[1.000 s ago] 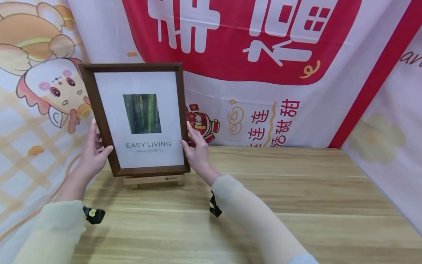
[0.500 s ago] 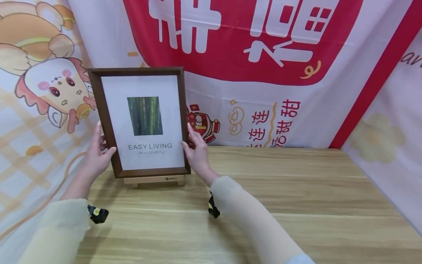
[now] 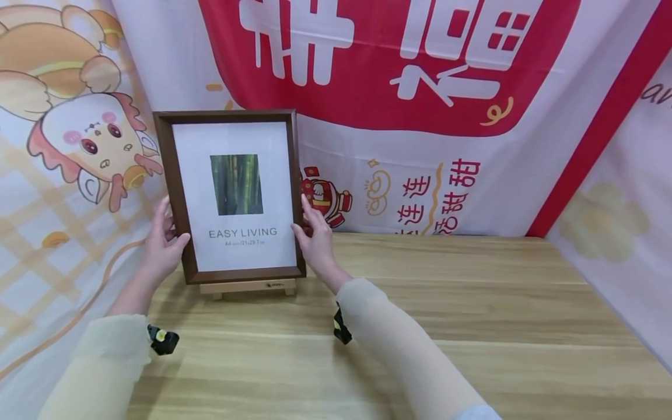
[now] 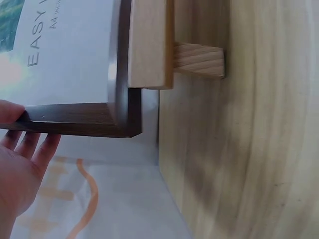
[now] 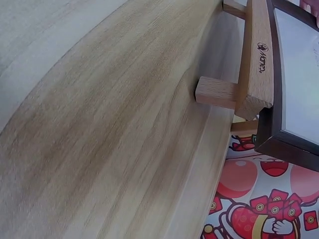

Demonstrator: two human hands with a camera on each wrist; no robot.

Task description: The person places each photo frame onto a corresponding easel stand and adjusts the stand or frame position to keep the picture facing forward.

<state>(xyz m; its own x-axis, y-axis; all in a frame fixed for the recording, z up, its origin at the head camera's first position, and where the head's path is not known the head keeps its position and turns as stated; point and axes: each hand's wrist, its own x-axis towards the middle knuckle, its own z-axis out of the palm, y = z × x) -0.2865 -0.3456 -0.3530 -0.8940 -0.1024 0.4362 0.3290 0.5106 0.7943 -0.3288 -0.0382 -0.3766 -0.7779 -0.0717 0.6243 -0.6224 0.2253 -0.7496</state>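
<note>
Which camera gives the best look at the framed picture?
The head view: almost the whole framed picture shows there, all four corners included. The left wrist and right wrist views each catch only some of its lower part.

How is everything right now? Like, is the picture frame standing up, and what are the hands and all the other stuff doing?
Picture frame: upright, held at both sides, bottom edge at the stand's ledge
Wooden stand: standing on the table, mostly hidden
Left hand: gripping the frame's left side
Right hand: gripping the frame's right side
Table: flat
Red-and-white cloth: hanging behind, slightly creased
</note>
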